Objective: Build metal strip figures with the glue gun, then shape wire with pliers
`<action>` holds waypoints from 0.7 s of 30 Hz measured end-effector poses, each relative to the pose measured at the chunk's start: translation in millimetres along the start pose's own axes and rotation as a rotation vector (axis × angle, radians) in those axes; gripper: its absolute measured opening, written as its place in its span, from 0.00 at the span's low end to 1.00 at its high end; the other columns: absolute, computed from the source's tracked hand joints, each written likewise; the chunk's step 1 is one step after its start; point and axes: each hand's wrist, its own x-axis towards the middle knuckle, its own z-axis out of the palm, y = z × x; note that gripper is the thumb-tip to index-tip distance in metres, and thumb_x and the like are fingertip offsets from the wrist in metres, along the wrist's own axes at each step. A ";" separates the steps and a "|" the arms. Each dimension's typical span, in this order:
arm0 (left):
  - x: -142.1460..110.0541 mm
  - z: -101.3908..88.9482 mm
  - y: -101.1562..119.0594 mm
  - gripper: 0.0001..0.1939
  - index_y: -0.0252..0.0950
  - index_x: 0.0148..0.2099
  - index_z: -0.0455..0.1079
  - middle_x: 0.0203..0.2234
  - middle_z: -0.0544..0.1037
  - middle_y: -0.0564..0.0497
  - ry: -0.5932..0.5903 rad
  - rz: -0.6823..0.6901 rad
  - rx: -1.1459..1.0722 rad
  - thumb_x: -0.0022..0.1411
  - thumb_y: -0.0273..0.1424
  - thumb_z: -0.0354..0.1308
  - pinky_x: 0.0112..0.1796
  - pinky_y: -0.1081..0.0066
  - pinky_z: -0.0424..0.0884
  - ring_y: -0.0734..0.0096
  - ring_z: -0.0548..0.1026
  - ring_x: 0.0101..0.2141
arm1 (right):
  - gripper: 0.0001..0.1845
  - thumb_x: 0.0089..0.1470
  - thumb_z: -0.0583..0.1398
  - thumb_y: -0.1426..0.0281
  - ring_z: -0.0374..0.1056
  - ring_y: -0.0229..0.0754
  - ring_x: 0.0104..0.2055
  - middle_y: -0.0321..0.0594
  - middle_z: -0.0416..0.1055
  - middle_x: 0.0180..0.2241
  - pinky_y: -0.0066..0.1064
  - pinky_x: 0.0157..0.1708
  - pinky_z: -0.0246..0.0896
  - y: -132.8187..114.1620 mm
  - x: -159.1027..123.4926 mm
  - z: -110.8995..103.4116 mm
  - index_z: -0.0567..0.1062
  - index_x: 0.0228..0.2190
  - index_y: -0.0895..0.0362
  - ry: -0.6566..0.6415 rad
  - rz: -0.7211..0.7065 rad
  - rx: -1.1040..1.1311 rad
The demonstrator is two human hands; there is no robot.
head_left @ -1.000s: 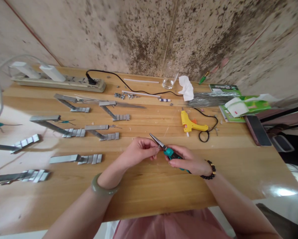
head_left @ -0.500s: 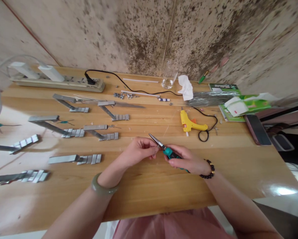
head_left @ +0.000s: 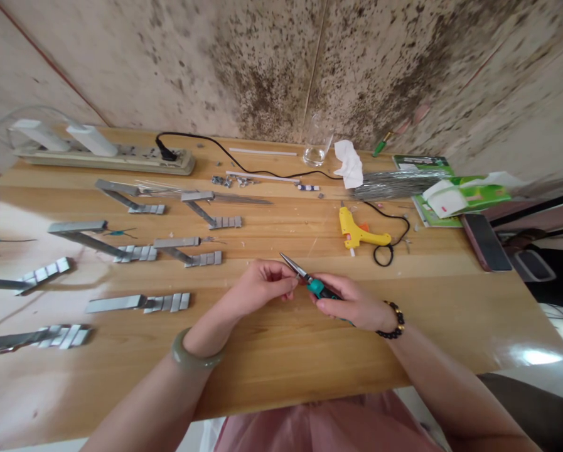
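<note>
Head view: right hand was clamped round the pliers, over the surface; left hand was pinched together beside the metal tips, any piece within too small to tell. Judged risk: a slipped squeeze could nip it. Glue gun lay well apart.

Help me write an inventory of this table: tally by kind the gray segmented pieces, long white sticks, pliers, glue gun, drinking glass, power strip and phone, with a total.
Gray segmented pieces: 7 (2 cut off by the left edge)
Long white sticks: 2
Pliers: 1
Glue gun: 1
Drinking glass: 1
Power strip: 1
Phone: 1
Total: 14
</note>
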 end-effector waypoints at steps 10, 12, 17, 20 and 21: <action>0.2 -0.4 1.4 0.09 0.33 0.26 0.74 0.16 0.74 0.53 -0.010 -0.029 -0.035 0.49 0.35 0.64 0.23 0.77 0.64 0.77 0.69 0.19 | 0.08 0.57 0.56 0.67 0.52 0.32 0.26 0.33 0.58 0.28 0.24 0.24 0.50 -2.0 -0.6 1.4 0.67 0.37 0.58 0.029 0.003 -0.099; 0.5 -0.1 1.7 0.09 0.33 0.26 0.74 0.16 0.74 0.53 -0.008 -0.026 -0.040 0.49 0.35 0.64 0.23 0.76 0.64 0.77 0.68 0.19 | 0.08 0.57 0.56 0.67 0.52 0.32 0.25 0.32 0.58 0.28 0.24 0.23 0.50 -1.3 -0.4 1.5 0.67 0.37 0.58 0.030 0.002 -0.099; 1.9 -1.1 -0.6 0.09 0.34 0.27 0.74 0.17 0.74 0.53 0.012 -0.011 -0.057 0.49 0.35 0.64 0.23 0.76 0.65 0.77 0.69 0.19 | 0.10 0.55 0.57 0.66 0.54 0.31 0.24 0.31 0.58 0.27 0.24 0.22 0.52 0.6 1.7 1.9 0.67 0.39 0.58 0.029 0.033 -0.009; 2.2 -2.3 -2.7 0.09 0.33 0.27 0.74 0.17 0.74 0.53 0.010 -0.006 -0.058 0.50 0.35 0.65 0.23 0.76 0.65 0.77 0.69 0.19 | 0.10 0.54 0.58 0.66 0.55 0.30 0.22 0.30 0.59 0.25 0.23 0.21 0.52 1.6 2.8 0.6 0.67 0.37 0.58 0.020 0.082 0.084; 2.1 -2.6 -3.0 0.10 0.33 0.27 0.74 0.16 0.74 0.53 0.009 -0.002 -0.059 0.50 0.36 0.65 0.23 0.76 0.65 0.77 0.69 0.19 | 0.10 0.54 0.59 0.66 0.56 0.30 0.22 0.31 0.61 0.25 0.23 0.20 0.52 1.9 3.0 -0.3 0.67 0.36 0.58 0.016 0.098 0.130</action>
